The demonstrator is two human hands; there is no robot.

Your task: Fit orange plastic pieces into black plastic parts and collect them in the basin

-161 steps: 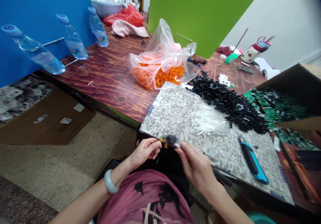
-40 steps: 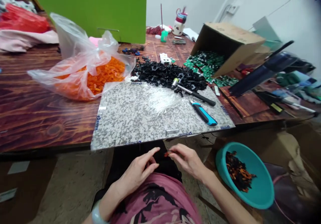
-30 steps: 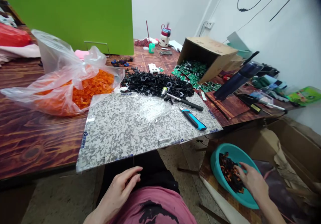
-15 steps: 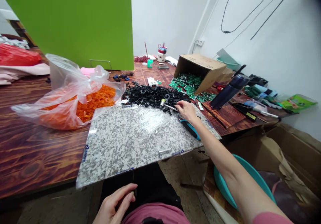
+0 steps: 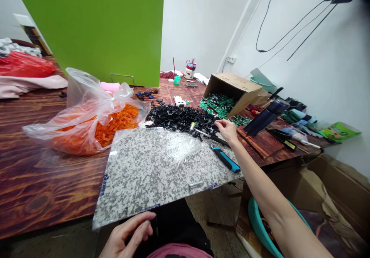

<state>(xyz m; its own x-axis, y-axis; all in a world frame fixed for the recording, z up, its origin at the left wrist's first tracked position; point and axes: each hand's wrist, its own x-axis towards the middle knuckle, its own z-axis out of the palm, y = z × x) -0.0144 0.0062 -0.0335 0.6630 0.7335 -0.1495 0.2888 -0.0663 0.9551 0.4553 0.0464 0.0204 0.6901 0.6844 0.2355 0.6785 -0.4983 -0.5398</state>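
Observation:
My right hand (image 5: 227, 130) reaches to the right edge of a pile of small black plastic parts (image 5: 179, 116), its thumb and finger closed; whatever they pinch is too small to make out. Just below that hand lies a small hammer (image 5: 218, 139) with a black grip and a yellowish-capped head. A blue and black utility knife (image 5: 226, 159) rests nearer me on the speckled grey board (image 5: 135, 173). Low over my lap, my left hand (image 5: 130, 233) has its fingers curled together, their contents hidden. Thin clear strands (image 5: 182, 148) lie spread mid-board.
Left of the board sits a clear bag of orange parts (image 5: 115, 125). Behind the right hand, a cardboard box (image 5: 235, 84) on its side spills green circuit boards (image 5: 216, 103). A dark flask (image 5: 267, 115) leans at right. A short metallic rod (image 5: 196, 184) lies by the board's front edge.
My right hand has come off the hammer's grip, which now shows, and sits beside the black parts. The view has shifted slightly. My left hand stays low over my lap.

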